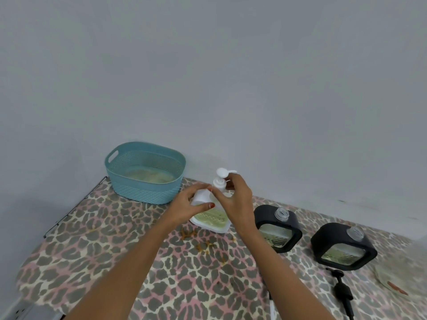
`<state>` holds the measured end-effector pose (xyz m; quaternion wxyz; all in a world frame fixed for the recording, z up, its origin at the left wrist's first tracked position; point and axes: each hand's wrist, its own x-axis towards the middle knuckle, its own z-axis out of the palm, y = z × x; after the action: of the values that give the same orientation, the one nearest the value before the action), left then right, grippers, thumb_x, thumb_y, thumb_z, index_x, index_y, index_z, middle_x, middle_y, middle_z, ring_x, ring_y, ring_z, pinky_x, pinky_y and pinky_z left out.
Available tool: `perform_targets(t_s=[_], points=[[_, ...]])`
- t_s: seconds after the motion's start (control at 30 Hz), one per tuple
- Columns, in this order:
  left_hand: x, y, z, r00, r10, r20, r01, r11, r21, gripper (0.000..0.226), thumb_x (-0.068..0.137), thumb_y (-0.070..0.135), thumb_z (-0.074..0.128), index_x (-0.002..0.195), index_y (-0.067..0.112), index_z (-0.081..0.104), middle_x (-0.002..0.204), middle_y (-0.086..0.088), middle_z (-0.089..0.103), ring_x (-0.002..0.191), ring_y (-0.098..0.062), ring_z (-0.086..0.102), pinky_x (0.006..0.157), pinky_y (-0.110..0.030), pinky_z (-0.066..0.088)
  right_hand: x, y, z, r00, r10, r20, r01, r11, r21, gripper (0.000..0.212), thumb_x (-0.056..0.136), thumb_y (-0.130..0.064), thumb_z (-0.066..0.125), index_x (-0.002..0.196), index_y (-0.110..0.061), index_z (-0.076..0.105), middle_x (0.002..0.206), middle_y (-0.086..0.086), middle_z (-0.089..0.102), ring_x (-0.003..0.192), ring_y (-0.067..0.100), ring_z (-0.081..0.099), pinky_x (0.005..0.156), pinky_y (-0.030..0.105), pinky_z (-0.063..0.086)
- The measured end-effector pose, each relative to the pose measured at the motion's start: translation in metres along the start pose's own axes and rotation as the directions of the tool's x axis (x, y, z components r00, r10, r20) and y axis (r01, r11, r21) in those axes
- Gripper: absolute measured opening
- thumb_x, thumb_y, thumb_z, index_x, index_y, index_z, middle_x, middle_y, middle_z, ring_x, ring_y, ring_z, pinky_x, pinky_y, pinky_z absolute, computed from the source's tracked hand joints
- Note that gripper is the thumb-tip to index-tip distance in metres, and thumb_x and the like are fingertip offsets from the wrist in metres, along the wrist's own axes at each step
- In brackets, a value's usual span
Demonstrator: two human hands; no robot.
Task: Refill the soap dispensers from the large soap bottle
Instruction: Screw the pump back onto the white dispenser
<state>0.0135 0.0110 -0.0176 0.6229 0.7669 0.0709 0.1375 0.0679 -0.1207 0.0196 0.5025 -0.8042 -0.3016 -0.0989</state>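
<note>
The left hand [184, 204] grips the shoulder of the soap bottle [212, 219] on the surface [115, 239]. The right hand [235, 199] curls round its pump collar, hiding the neck. Right of the bottle stand two uncapped dispensers [277, 225]; a black pump [344, 292] runs off-frame.

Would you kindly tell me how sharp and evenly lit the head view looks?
Head view: soft, even light, no glare; faint shadows under the teal basket and the black dispenser beside the white pump bottle; bottle fairly sharp; the table smears toward the right edge, likely wide-angle stretch.
</note>
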Motion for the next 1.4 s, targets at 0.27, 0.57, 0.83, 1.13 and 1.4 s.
perform_targets(t_s=[0.27,0.57,0.83,1.13,1.4], points=[[0.001,-0.003,0.0,1.0,-0.004,-0.001,0.004,1.0,0.008,0.044,0.074,0.016,0.074,0.098,0.046,0.053,0.106,0.023,0.057,0.098,0.005,0.057,0.078,-0.011,0.045,-0.009,0.018,0.012,0.992,0.127,-0.001,-0.127,0.992,-0.025,0.036,0.073,-0.033,0.075,0.098,-0.015,0.056,0.093,-0.002,0.061,0.087,0.015,0.054,0.073,0.029,0.045],[0.002,-0.004,0.0,1.0,-0.011,-0.004,0.011,1.0,0.007,0.046,0.074,0.016,0.074,0.112,0.031,0.053,0.111,0.016,0.058,0.102,-0.001,0.055,0.084,-0.011,0.045,-0.015,0.016,0.011,0.973,0.224,0.051,-0.229,0.964,0.132,0.028,0.083,-0.018,0.067,0.109,-0.014,0.061,0.103,-0.005,0.058,0.099,0.01,0.05,0.083,0.016,0.037],[0.002,-0.005,0.001,1.0,-0.028,-0.008,0.029,0.999,0.015,0.049,0.072,0.017,0.075,0.115,0.028,0.054,0.12,0.007,0.057,0.112,-0.011,0.054,0.098,-0.029,0.045,-0.011,0.016,-0.002,0.967,0.237,0.096,-0.249,0.959,0.137,0.027,0.077,-0.014,0.072,0.097,-0.016,0.054,0.093,-0.005,0.057,0.089,0.01,0.05,0.07,0.001,0.035],[0.002,-0.005,0.0,0.998,-0.055,-0.002,0.055,0.998,0.015,0.05,0.07,0.022,0.076,0.115,0.029,0.055,0.122,0.005,0.058,0.113,-0.013,0.055,0.1,-0.038,0.046,-0.008,0.011,-0.016,0.905,0.258,0.339,-0.31,0.944,0.109,0.048,0.087,-0.02,0.062,0.132,-0.022,0.046,0.119,-0.009,0.045,0.114,0.006,0.041,0.093,0.02,0.031],[0.001,-0.003,0.0,0.999,-0.046,0.002,0.046,0.999,0.012,0.046,0.072,0.017,0.075,0.108,0.037,0.055,0.117,0.009,0.06,0.11,-0.012,0.057,0.098,-0.036,0.047,-0.004,0.016,0.0,0.969,0.213,0.123,-0.226,0.969,0.103,0.034,0.07,-0.018,0.079,0.089,-0.018,0.05,0.084,-0.015,0.052,0.08,0.0,0.048,0.068,0.004,0.035]])
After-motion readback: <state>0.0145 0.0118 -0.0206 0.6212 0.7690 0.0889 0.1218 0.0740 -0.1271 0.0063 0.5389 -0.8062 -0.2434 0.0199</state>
